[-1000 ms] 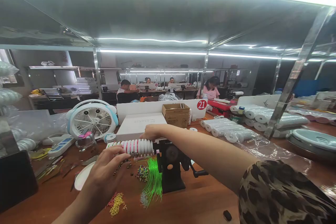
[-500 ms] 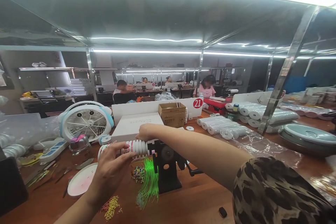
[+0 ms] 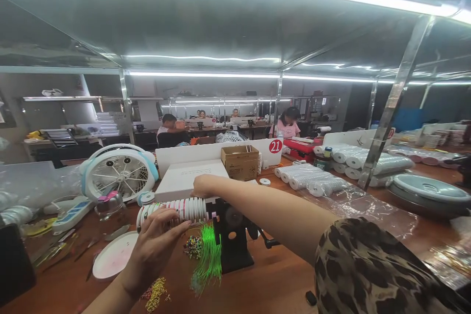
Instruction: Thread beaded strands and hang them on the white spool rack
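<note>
A row of thin white spools (image 3: 198, 210), a few with red or green marks, lies sideways on a black hand-crank winder (image 3: 234, 240). My left hand (image 3: 158, 238) is closed around the row's left part, fingers bent over the front and thumb stretched along the lower side. Behind the row's right end is my right hand (image 3: 203, 186), bent at the wrist, its fingertips hidden. Bright green strands (image 3: 209, 255) hang in front of the winder. Mixed coloured beads (image 3: 192, 247) lie beside them, and small yellow beads (image 3: 157, 294) are nearer me.
A white box (image 3: 187, 176) and a brown carton (image 3: 239, 161) stand behind the winder. At left are a fan (image 3: 119, 174), a power strip (image 3: 73, 217) and a white plate (image 3: 114, 257). Wrapped spool rolls (image 3: 312, 179) lie right. Other people sit farther back.
My left hand has shifted slightly down and its fingers bend more closely onto the spools, showing more of the row. My right hand stays behind the row. The view has shifted slightly.
</note>
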The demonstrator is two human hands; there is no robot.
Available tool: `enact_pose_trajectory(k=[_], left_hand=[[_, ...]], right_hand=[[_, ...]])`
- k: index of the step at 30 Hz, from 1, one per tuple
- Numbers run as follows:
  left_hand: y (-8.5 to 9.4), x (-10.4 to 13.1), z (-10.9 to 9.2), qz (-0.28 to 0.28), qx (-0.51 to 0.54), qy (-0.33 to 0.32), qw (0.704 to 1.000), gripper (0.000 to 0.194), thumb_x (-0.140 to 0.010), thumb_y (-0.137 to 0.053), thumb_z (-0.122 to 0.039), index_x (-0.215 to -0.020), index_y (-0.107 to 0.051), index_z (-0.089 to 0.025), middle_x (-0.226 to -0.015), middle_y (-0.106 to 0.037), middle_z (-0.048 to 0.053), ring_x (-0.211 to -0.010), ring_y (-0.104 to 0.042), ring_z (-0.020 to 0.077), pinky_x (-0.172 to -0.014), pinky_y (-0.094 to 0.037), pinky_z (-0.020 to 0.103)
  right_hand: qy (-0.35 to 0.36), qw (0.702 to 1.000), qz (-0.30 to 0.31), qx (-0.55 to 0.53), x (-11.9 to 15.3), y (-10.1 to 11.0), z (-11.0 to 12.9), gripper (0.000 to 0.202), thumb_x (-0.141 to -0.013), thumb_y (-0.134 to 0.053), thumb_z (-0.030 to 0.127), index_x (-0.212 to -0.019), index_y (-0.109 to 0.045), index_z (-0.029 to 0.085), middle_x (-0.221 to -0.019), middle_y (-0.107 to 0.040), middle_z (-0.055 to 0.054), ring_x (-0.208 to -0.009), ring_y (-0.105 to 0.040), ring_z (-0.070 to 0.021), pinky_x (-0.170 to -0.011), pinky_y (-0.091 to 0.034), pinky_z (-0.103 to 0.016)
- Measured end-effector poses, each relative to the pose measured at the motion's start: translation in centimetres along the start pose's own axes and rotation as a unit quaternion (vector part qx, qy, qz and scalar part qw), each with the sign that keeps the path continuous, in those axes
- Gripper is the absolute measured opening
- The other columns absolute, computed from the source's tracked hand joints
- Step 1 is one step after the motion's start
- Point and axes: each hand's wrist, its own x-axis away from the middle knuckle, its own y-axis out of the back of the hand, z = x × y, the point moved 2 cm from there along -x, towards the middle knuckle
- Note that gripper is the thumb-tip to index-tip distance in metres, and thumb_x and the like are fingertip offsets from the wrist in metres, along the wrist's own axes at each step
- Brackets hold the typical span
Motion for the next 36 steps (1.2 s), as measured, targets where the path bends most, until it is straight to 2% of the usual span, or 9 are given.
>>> enact_pose_trajectory(k=[3,6,11,15,19,23,26,30,36], left_hand=[[0.3,-0.5,0.1,-0.010,0.018,-0.010,1.000,0.039,-0.080,-0.057,-0.010,-0.103,-0.068,-0.039,-0.097,-0.056,0.005,-0.099,-0.051,0.0200,-0.091,-0.041,0.033],[0.6,-0.8,0.1,-0.023,0.030,-0.029,0.999,0.039,-0.079,-0.057,-0.008,-0.102,-0.069,-0.037,-0.095,-0.056,0.005,-0.099,-0.051,0.0200,-0.091,-0.039,0.033],[0.7,-0.9,0.3,0.007,0.009,-0.053,0.999,0.040,-0.077,-0.061,-0.010,-0.105,-0.068,-0.037,-0.096,-0.057,0.004,-0.097,-0.053,0.0195,-0.091,-0.040,0.032],[0.6,-0.8,0.4,0.011,-0.001,-0.061,0.998,0.042,-0.078,-0.060,-0.009,-0.108,-0.066,-0.038,-0.097,-0.057,0.004,-0.098,-0.053,0.0201,-0.092,-0.039,0.035],[0.6,-0.7,0.5,0.006,0.011,-0.060,0.998,0.042,-0.081,-0.056,-0.011,-0.110,-0.064,-0.041,-0.102,-0.058,0.004,-0.102,-0.052,0.0214,-0.091,-0.040,0.038],[0.8,-1.8,1.0,0.047,0.094,0.024,0.994,0.029,-0.084,-0.054,-0.019,-0.101,-0.069,-0.037,-0.110,-0.059,0.005,-0.103,-0.054,0.0209,-0.087,-0.044,0.036],[1.1,-3.9,1.5,0.104,0.144,0.086,0.980,0.024,-0.087,-0.050,-0.028,-0.096,-0.071,-0.029,-0.111,-0.063,0.005,-0.099,-0.059,0.0183,-0.084,-0.047,0.030],[1.5,-6.3,1.8,0.176,0.182,0.171,0.952,0.023,-0.084,-0.053,-0.038,-0.089,-0.073,-0.026,-0.088,-0.073,0.000,-0.081,-0.066,0.0155,-0.072,-0.051,0.024],[1.8,-6.7,1.5,0.206,0.210,0.213,0.932,0.022,-0.080,-0.058,-0.039,-0.089,-0.074,-0.027,-0.093,-0.072,-0.002,-0.089,-0.065,0.0161,-0.078,-0.049,0.023]], right_hand=[[0.017,0.998,-0.059,-0.013,1.4,0.3,0.2,0.023,-0.083,-0.050,0.020,-0.092,-0.066,0.005,-0.097,-0.065,-0.017,-0.089,-0.059,-0.0251,-0.073,-0.044,-0.031],[0.090,0.990,-0.092,-0.051,3.7,0.4,1.1,0.024,-0.088,-0.046,0.027,-0.100,-0.063,0.015,-0.097,-0.064,-0.006,-0.088,-0.058,-0.0148,-0.074,-0.042,-0.022],[0.155,0.981,-0.106,-0.049,6.2,-0.3,2.6,0.017,-0.083,-0.054,0.023,-0.093,-0.065,0.015,-0.096,-0.060,-0.006,-0.086,-0.056,-0.0157,-0.075,-0.041,-0.024],[0.171,0.978,-0.119,-0.026,6.1,-0.8,2.8,0.018,-0.083,-0.050,0.020,-0.093,-0.064,0.013,-0.095,-0.057,-0.010,-0.083,-0.055,-0.0194,-0.071,-0.041,-0.029],[0.196,0.973,-0.112,-0.038,5.8,-1.1,2.7,0.019,-0.071,-0.062,0.013,-0.090,-0.059,0.012,-0.096,-0.056,-0.011,-0.085,-0.054,-0.0208,-0.071,-0.041,-0.030],[0.119,0.971,-0.160,-0.134,5.8,-0.3,2.1,0.015,-0.083,-0.052,0.016,-0.097,-0.053,0.012,-0.100,-0.057,-0.011,-0.088,-0.053,-0.0176,-0.075,-0.040,-0.028],[0.028,0.960,-0.163,-0.225,5.9,0.5,1.5,0.016,-0.090,-0.038,0.015,-0.092,-0.053,0.009,-0.084,-0.061,-0.009,-0.074,-0.056,-0.0139,-0.065,-0.042,-0.024],[-0.012,0.946,-0.091,-0.311,6.2,0.7,1.5,0.016,-0.087,-0.042,0.012,-0.080,-0.057,0.009,-0.066,-0.061,-0.003,-0.051,-0.051,-0.0074,-0.050,-0.038,-0.018],[-0.047,0.931,-0.095,-0.348,6.4,-0.4,1.7,0.015,-0.081,-0.051,0.018,-0.077,-0.062,0.010,-0.060,-0.055,0.000,-0.053,-0.046,-0.0075,-0.049,-0.034,-0.018]])
